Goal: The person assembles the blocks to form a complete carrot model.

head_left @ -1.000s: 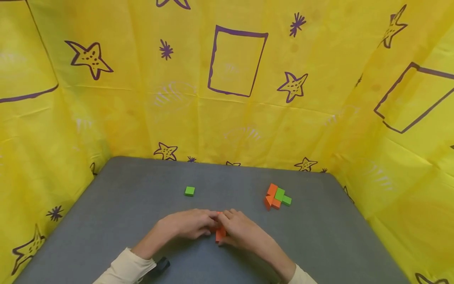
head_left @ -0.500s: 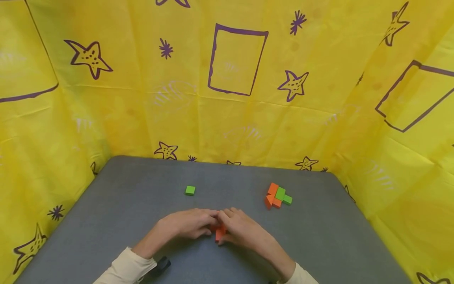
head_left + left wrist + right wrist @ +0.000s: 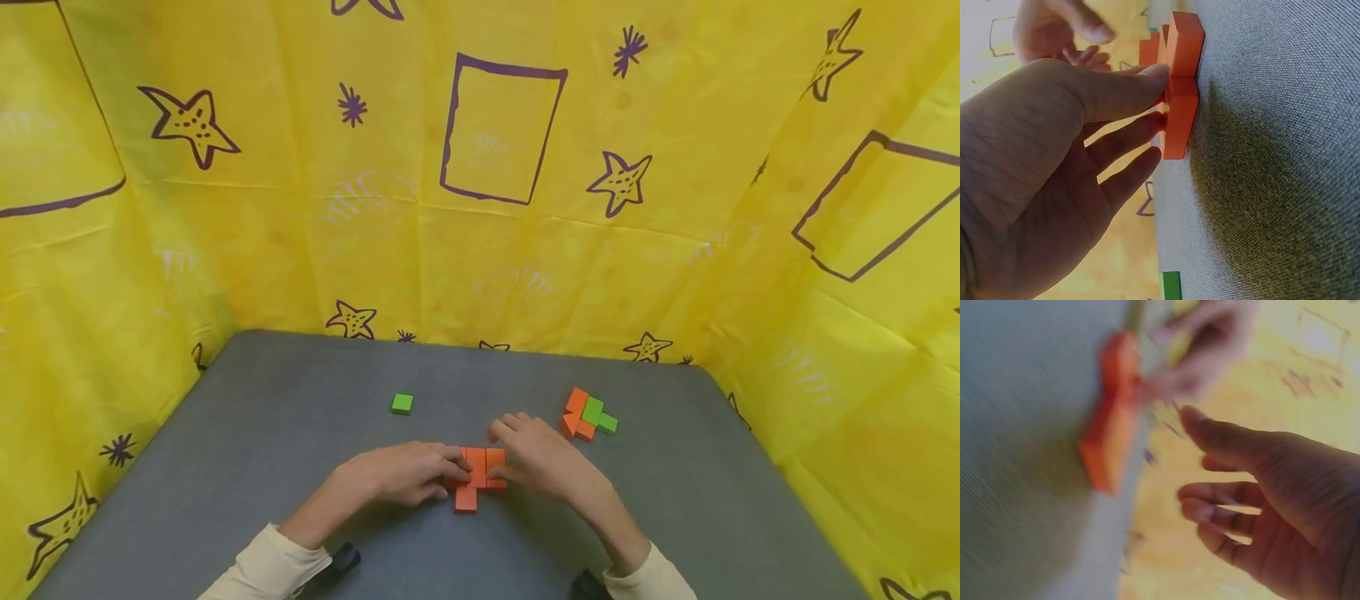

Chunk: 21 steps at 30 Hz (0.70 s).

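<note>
A flat group of orange blocks point(image 3: 477, 464) lies on the grey table in front of the person, with one small orange block point(image 3: 466, 500) on its near side. My left hand point(image 3: 408, 472) rests its fingertips on the left part of this group and hides some of it. In the left wrist view, the thumb and extended fingers touch the orange blocks point(image 3: 1181, 119). Just right of the group, my right hand point(image 3: 546, 458) hovers with relaxed fingers. The right wrist view shows nothing in that hand, apart from the blurred orange blocks point(image 3: 1110, 444).
A lone green block point(image 3: 402, 404) lies farther back on the left. Back right is a cluster of orange and green blocks point(image 3: 592, 411). Yellow patterned cloth point(image 3: 495, 275) surrounds the grey table point(image 3: 300, 400) at the back and sides.
My right hand has let go of the orange blocks and moved right and slightly back, uncovering a block at the group's right end. The left hand has stayed in place.
</note>
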Motion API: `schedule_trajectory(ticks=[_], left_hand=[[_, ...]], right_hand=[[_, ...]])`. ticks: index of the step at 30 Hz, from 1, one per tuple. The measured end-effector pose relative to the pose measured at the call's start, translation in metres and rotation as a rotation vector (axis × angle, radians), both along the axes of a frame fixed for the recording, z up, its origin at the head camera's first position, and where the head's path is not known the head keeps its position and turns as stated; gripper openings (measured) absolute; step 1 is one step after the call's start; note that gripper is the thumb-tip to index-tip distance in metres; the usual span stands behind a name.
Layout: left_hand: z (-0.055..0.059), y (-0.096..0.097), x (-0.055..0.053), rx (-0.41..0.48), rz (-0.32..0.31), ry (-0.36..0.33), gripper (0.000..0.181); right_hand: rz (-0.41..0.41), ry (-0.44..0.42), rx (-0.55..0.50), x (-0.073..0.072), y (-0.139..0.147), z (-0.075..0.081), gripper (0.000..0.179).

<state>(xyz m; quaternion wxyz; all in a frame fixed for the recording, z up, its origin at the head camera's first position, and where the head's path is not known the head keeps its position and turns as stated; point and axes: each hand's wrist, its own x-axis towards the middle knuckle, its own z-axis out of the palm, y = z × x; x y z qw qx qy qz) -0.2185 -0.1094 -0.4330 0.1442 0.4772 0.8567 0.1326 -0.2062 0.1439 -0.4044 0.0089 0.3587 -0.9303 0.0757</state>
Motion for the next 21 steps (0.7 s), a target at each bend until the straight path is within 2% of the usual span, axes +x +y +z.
schedule_trajectory(ticks=[6, 9, 13, 16, 21], left_hand=[[-0.002, 0.0, 0.002, 0.008, 0.009, -0.015, 0.037], [-0.002, 0.0, 0.002, 0.0, 0.02, -0.027, 0.038], [-0.001, 0.0, 0.003, -0.003, 0.013, -0.027, 0.039], [-0.001, -0.001, 0.003, 0.001, 0.008, -0.02, 0.039], [-0.001, 0.001, 0.002, -0.003, 0.02, -0.02, 0.038]], right_hand=[[-0.102, -0.091, -0.036, -0.02, 0.045, 0.032, 0.036], [-0.145, -0.178, -0.064, -0.03, 0.068, 0.042, 0.034], [-0.176, -0.299, -0.067, -0.037, 0.092, 0.041, 0.025], [-0.21, -0.377, -0.023, -0.037, 0.102, 0.034, 0.014], [-0.213, -0.454, 0.052, -0.036, 0.107, 0.028, 0.013]])
